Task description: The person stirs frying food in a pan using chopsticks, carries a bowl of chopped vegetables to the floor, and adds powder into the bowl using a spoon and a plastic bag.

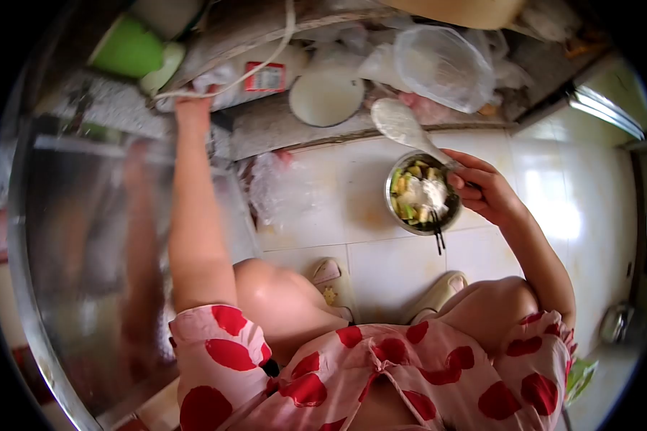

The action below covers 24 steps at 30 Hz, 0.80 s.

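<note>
My right hand [484, 188] is closed round the handle of a white rice paddle [401, 125]. The paddle's broad head points up and to the left, over the rim of a metal bowl [391, 197]. Chopped green and yellowish food [412, 188] fills the bowl, with a heap of white powder or rice [429, 192] on top. Dark chopsticks [439, 233] stick out over the near rim. My left hand [193, 102] reaches out to the lower shelf, its fingers closed at the end of a white bag [226, 77] with a red label; the fingertips are partly hidden.
On the shelf stand a round white-topped container [326, 98] and a clear plastic bag [446, 68]. A pale cord [284, 43] hangs before it. Green bowls [128, 49] sit at the upper left. A crumpled bag [273, 188] lies on the floor beside a shiny metal panel [86, 237].
</note>
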Tool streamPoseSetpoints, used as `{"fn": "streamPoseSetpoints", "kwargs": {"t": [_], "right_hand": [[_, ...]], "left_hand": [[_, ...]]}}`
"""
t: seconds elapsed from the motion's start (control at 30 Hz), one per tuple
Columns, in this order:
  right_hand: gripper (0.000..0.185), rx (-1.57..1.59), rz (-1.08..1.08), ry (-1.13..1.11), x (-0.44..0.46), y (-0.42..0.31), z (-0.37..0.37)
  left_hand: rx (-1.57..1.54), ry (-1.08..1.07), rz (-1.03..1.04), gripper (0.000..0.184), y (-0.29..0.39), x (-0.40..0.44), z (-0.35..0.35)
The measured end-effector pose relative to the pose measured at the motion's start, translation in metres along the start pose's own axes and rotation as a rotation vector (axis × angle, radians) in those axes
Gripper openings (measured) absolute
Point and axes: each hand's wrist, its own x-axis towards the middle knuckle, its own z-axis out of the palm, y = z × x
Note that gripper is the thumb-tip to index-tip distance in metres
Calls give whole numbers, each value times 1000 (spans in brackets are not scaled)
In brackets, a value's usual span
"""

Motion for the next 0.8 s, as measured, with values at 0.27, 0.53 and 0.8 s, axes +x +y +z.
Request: {"fn": "streamPoseSetpoints", "kwargs": {"t": [0.27, 0.53, 0.8], "right_hand": [[41, -7, 67, -26, -15, 5, -3], [38, -136, 62, 80, -47, -17, -8], [33, -186, -190, 256, -49, -62, -16]], "left_hand": [[-292, -19, -159, 46, 12, 60, 18], [-70, 245, -58, 36, -8, 25, 34], [135, -22, -751, 19, 12, -176, 131]]}}
